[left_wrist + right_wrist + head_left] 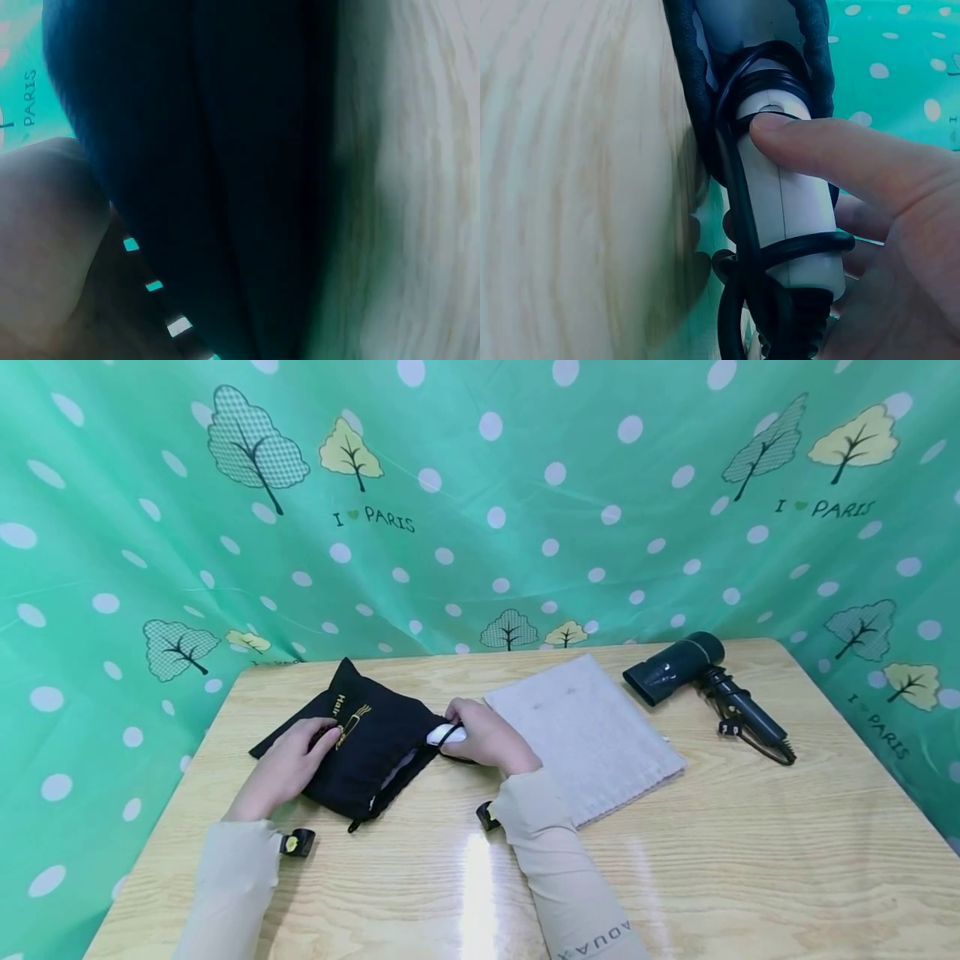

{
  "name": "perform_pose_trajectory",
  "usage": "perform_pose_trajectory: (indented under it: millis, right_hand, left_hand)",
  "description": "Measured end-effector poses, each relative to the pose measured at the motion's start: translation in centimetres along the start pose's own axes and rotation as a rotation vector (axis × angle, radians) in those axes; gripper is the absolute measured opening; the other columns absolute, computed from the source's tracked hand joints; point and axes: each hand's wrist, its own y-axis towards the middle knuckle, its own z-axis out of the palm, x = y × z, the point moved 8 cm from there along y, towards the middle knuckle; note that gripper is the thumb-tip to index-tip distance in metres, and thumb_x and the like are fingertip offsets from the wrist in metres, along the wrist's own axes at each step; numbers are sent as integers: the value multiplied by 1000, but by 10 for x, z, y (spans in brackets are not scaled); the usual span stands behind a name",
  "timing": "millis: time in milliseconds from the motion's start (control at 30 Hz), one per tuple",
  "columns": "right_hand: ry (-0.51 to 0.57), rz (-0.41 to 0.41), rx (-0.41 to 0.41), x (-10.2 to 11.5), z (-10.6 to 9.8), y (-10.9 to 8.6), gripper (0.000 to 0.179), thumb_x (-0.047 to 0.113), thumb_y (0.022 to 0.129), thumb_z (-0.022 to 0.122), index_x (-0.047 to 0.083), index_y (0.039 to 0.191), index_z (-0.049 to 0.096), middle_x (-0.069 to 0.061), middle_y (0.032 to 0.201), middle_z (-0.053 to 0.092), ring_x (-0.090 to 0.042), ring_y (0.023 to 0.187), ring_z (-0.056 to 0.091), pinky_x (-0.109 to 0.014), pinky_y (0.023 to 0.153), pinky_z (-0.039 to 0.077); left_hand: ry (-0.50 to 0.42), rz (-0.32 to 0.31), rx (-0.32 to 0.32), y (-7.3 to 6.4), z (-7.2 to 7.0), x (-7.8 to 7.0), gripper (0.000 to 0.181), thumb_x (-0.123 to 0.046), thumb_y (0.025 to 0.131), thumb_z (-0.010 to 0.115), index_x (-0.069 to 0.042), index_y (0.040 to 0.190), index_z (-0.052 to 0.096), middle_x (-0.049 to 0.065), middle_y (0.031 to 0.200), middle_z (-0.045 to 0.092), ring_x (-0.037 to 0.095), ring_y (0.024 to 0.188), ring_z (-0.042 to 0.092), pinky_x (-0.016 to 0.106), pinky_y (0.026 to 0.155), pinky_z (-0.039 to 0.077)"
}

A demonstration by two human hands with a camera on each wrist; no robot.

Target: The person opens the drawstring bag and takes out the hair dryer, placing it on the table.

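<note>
A black drawstring bag (382, 718) with gold "Hair" lettering lies on the left part of the table, its mouth facing right. My left hand (288, 764) grips the bag's left side, thumb and fingers around the cloth. My right hand (491, 735) holds the white handle of a hair dryer (791, 202) at the bag's mouth. A black cord (739, 187) is wound round the handle. The dryer's head is hidden inside the bag. In the left wrist view the dark cloth (202, 150) fills most of the picture.
To the right of my right hand lies a folded grey cloth (592, 735). A dark green hair dryer (675, 664) with its cord wrapped round the handle rests at the back right. A green patterned curtain (487, 552) hangs behind the wooden table (720, 852).
</note>
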Motion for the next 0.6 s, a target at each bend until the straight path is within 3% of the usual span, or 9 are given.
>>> perform_pose_trajectory:
  millis: [267,600]
  right_hand:
    - [-52,-7,-26,10,5,2,33,22,88,77,7,111,58,-4,104,62,-17,87,55,-30,80,48]
    - [-21,68,-39,9,4,0,36,26,86,80,8,112,62,-3,110,66,-18,93,60,-33,85,50]
  left_hand:
    - [-1,0,-33,0,-3,-3,55,-44,107,35,-5,142,51,24,145,49,46,137,40,63,110,32]
    - [48,-70,55,-1,0,5,60,-45,109,24,-3,142,50,26,144,50,51,134,42,69,106,32]
